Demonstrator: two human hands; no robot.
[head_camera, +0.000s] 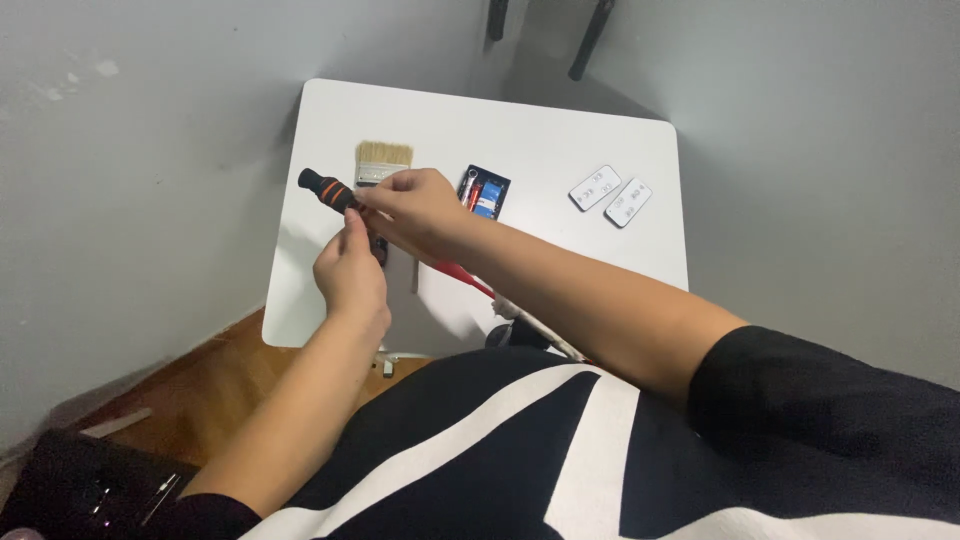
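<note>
Both hands meet over the white rectangular table (560, 140). My right hand (415, 205) pinches a black screwdriver handle with orange bands (327, 188); my left hand (350, 270) pinches its lower end. Beyond it I see a pale-bristled flat paintbrush (383, 160), with two white rectangular cards (610, 195) well apart.

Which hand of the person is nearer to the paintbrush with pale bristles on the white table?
The right hand. It is right beside the paintbrush, just below its ferrule, gripping the black and orange tool handle. The left hand is lower, farther from the brush.
</note>
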